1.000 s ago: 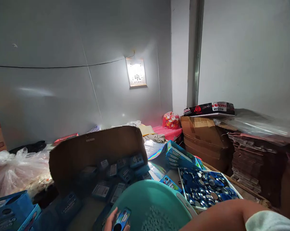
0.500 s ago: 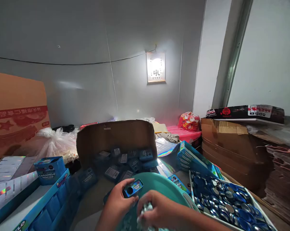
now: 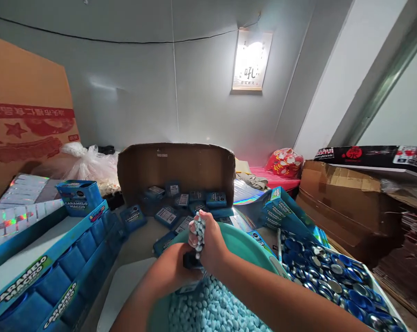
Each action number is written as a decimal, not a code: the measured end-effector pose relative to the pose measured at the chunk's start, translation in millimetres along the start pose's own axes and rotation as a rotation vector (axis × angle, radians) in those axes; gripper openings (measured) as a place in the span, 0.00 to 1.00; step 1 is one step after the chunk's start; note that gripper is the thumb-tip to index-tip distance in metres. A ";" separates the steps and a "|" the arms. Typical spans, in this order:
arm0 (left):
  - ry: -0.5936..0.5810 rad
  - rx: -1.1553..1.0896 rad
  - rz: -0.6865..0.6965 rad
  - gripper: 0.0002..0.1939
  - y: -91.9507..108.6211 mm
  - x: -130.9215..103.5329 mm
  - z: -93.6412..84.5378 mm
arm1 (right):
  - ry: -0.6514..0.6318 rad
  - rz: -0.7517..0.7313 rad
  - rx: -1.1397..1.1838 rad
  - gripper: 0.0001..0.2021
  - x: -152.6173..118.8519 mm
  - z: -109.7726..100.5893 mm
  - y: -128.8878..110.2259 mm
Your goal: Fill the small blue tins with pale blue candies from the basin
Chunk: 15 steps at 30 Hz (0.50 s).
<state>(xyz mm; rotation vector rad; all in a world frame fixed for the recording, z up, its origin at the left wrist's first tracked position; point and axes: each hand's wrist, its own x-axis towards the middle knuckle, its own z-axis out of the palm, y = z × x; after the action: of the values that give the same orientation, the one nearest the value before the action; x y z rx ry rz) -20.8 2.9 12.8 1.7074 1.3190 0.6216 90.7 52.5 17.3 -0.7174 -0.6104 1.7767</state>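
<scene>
Left hand (image 3: 172, 267) had fingers wrapped round a small dark-mouthed box (image 3: 190, 261) above the turquoise tub (image 3: 237, 237); right hand (image 3: 215, 240) had just risen, fingers closed on pale-blue pellets (image 3: 199, 230), bringing them near its opening. Work surface (image 3: 135, 242): Caramelo Macizo display box (image 3: 25, 281), tub, blue-and-silver lids (image 3: 336, 287). Beyond: grey wall (image 3: 132, 101), calligraphy scroll (image 3: 251, 60).

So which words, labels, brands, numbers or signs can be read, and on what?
"CARAMELO MACIZO": small upright blue box at left.
"CARAMELO MACIZO": edge of the open display box.
"吼": wall scroll; its smaller characters are unclear.
"&Drink": black box at right; other print incomplete or unclear.
Large carton: red-band print too unclear.
Loose blue boxes: too small or blurred.
</scene>
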 end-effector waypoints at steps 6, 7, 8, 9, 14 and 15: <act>0.029 0.141 -0.024 0.10 -13.8 -1.8 9.5 | -0.038 -0.045 0.025 0.13 -8.5 -8.3 13.9; 0.033 0.139 -0.015 0.09 -15.1 -2.6 10.2 | -0.035 -0.061 0.021 0.13 -10.0 -9.5 14.6; 0.031 0.134 -0.012 0.08 -15.7 -3.3 10.3 | -0.031 -0.074 0.019 0.13 -10.8 -10.5 15.2; 0.026 0.131 -0.013 0.08 -15.7 -3.8 9.9 | -0.026 -0.081 0.019 0.13 -10.8 -11.3 15.8; 0.018 0.123 0.012 0.09 -12.9 -5.1 5.6 | 0.013 -0.042 0.053 0.12 -8.0 -13.9 17.9; 0.022 0.118 0.019 0.10 -12.7 -5.1 5.2 | 0.025 -0.031 0.054 0.12 -8.0 -13.9 17.7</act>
<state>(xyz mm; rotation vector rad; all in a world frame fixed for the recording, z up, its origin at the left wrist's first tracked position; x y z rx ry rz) -24.7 -2.8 0.0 1.8141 1.3800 0.5852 91.3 40.5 -3.4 -0.6882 -0.5519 1.7471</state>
